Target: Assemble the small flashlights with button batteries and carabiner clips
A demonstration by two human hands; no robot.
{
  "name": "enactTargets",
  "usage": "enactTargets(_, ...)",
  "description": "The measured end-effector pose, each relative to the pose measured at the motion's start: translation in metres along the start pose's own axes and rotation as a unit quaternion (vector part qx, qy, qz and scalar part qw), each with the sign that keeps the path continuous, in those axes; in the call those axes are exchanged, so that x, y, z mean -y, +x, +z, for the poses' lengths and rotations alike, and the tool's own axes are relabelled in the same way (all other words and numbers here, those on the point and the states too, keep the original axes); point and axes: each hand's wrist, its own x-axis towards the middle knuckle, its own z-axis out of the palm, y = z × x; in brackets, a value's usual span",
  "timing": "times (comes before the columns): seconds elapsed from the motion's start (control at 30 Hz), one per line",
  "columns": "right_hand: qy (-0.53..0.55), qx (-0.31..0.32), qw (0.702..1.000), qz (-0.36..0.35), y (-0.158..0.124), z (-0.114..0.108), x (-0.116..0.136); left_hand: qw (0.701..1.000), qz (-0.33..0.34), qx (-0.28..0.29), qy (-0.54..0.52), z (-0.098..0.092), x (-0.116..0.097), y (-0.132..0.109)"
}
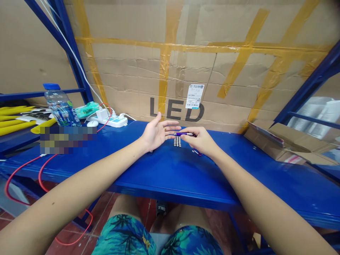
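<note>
My right hand [198, 140] pinches a slim purple pen-shaped tube [185, 134] with a silvery section, held level just above the table. Facing it, my left hand [158, 132] is open with the palm turned inward, the fingers stretched toward the tube and a ring on one finger. Whether those fingertips touch the tube, I cannot tell. Small shiny silver pieces [177, 142] lie in neat rows on the blue table [170, 170] under the hands. Close by my right hand is a small dark item with a blue and red cord [197, 152], partly covered.
Leftward stand a capped water bottle [61, 108], a white power strip [113, 120] with plugs, and yellow rods or tubes [18, 120]. A red cable [39, 173] hangs over the table edge. An opened cardboard box [281, 143] sits at right; a large taped carton [127, 78] backs the table.
</note>
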Motion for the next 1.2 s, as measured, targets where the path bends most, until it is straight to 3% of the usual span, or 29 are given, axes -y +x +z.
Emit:
enactTargets(0.77, -0.017, -0.004, 1.000, 0.000, 0.002, -0.001, -0.001, 1.000, -0.002, -0.009, 0.027, 0.009, -0.005, -0.004)
enactTargets(0.87, -0.017, -0.005, 1.000, 0.009, 0.002, 0.000, -0.002, 0.992, 0.017, -0.049, 0.118, 0.012, -0.003, -0.004)
enactTargets(1.0, -0.008, 0.000, 1.000, 0.020, 0.003, 0.004, -0.006, 0.931, 0.045, -0.070, 0.356, 0.017, -0.001, -0.005)
enactTargets(1.2, 0.030, 0.038, 0.999, 0.021, 0.011, -0.001, -0.026, 0.902, 0.058, -0.077, 0.420, 0.013, -0.001, -0.002)
